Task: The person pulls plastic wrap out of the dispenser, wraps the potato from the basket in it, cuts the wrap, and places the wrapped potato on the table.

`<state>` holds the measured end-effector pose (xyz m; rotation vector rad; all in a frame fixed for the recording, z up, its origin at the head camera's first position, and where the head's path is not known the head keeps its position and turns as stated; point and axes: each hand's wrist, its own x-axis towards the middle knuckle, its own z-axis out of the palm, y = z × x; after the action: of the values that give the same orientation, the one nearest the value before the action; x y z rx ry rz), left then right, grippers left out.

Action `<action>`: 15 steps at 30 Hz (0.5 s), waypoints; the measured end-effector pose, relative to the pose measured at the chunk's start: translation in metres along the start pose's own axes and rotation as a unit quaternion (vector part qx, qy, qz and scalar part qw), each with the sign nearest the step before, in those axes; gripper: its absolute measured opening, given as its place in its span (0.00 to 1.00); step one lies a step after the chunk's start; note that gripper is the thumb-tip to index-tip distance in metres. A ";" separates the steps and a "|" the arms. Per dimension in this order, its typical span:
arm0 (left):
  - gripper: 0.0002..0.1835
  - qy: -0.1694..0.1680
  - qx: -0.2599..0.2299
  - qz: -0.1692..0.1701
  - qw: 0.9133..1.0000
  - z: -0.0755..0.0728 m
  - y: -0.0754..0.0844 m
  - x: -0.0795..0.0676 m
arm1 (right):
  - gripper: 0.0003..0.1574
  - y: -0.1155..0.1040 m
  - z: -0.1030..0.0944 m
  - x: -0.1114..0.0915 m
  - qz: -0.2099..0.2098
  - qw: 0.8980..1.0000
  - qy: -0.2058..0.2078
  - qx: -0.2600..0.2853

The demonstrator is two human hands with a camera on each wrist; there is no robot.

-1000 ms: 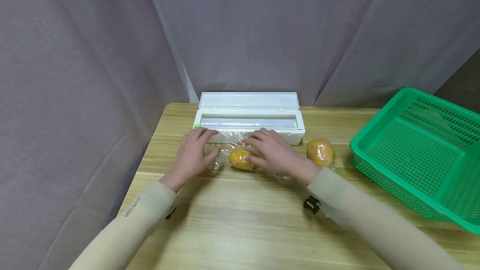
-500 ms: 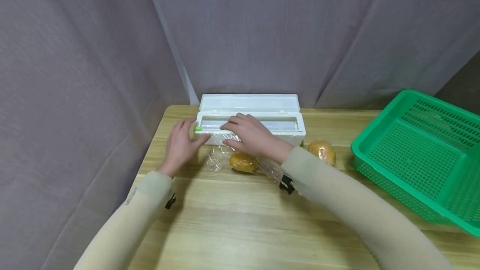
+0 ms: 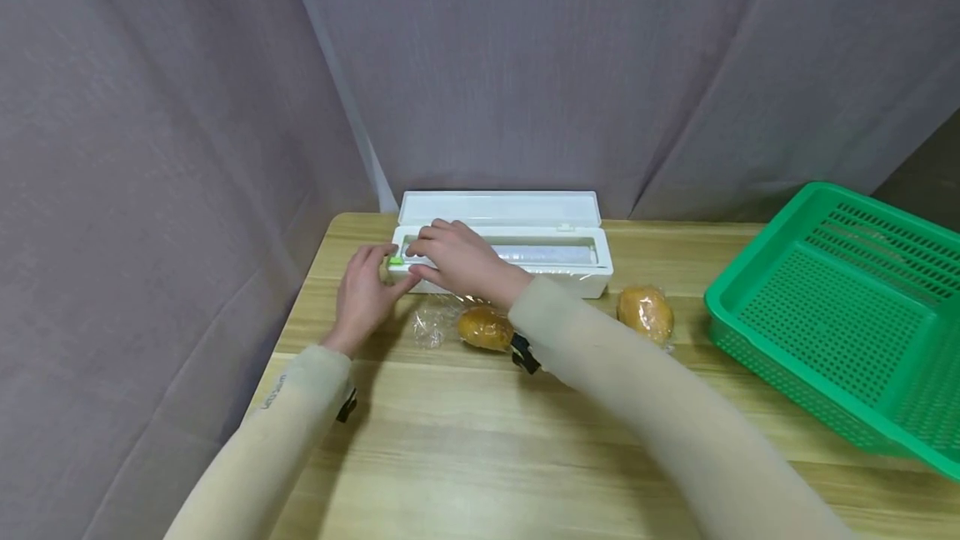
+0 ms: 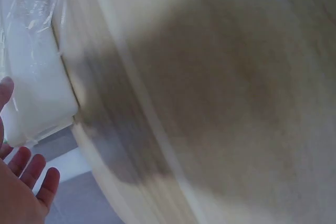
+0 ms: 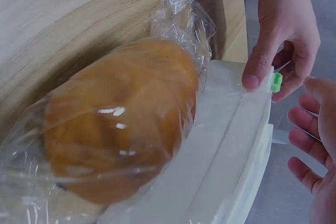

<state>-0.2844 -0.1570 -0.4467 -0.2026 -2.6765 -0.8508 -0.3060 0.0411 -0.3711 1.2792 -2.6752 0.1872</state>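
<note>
A white cling film box [image 3: 592, 283] stands at the back of the table, its lid raised and the film roll [image 3: 547, 254] showing inside. My left hand [image 3: 365, 292] grips the box's left end, thumb on the front corner and fingers behind, beside the green slide cutter [image 5: 276, 82]. Close over that end, my right hand [image 3: 467, 263] has its fingers loosely bent and apart; the right wrist view shows a gap between them and the cutter. In front of the box lies a golden-brown bread roll [image 5: 123, 119] under clear film [image 5: 181, 17], partly hidden by my right wrist in the head view.
Another film-wrapped roll [image 3: 645, 315] rests to the right of the box. A green perforated plastic basket [image 3: 795, 357] stands at the table's right side. Grey curtains [image 3: 510, 65] hang behind and to the left of the wooden table [image 3: 450, 440].
My right hand has moved left from over the roll, along the box to its left end. My left hand has gone from the film to the box's left end and holds it.
</note>
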 end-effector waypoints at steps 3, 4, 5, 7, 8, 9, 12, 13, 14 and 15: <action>0.34 0.015 -0.004 0.008 1.000 0.003 -0.003 0.000 | 0.22 -0.001 0.005 0.007 0.003 1.000 -0.005 -0.011; 0.34 0.019 -0.007 0.010 1.000 0.003 -0.004 -0.001 | 0.22 -0.001 0.007 0.010 0.004 1.000 -0.007 -0.015; 0.33 0.023 -0.008 0.013 1.000 0.004 -0.004 -0.001 | 0.22 -0.001 0.009 0.012 0.005 1.000 -0.010 -0.018; 0.33 0.028 -0.011 0.018 0.999 0.005 -0.005 -0.001 | 0.22 -0.001 0.012 0.016 0.009 1.000 -0.016 -0.019; 0.32 0.029 -0.012 0.021 0.999 0.005 -0.006 -0.001 | 0.21 -0.001 0.014 0.018 0.011 1.000 -0.017 -0.018; 0.32 0.030 -0.014 0.023 0.999 0.005 -0.007 -0.001 | 0.21 -0.001 0.016 0.020 0.013 1.000 -0.020 -0.017; 0.31 0.028 -0.017 0.028 0.999 0.007 -0.009 -0.001 | 0.22 -0.001 0.020 0.024 0.019 0.999 -0.027 -0.018; 0.31 0.027 -0.016 0.030 0.999 0.007 -0.010 -0.001 | 0.23 -0.001 0.021 0.025 0.020 0.999 -0.029 -0.021; 0.30 0.027 -0.016 0.032 0.999 0.007 -0.011 -0.001 | 0.23 -0.001 0.022 0.027 0.020 0.999 -0.031 -0.022; 0.30 0.026 -0.016 0.033 0.999 0.007 -0.011 0.000 | 0.24 -0.002 0.022 0.028 0.020 0.999 -0.033 -0.025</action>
<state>-0.2887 -0.1618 -0.4584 -0.2704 -2.5951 -0.8675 -0.3238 0.0150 -0.3868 1.2379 -2.7437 0.0854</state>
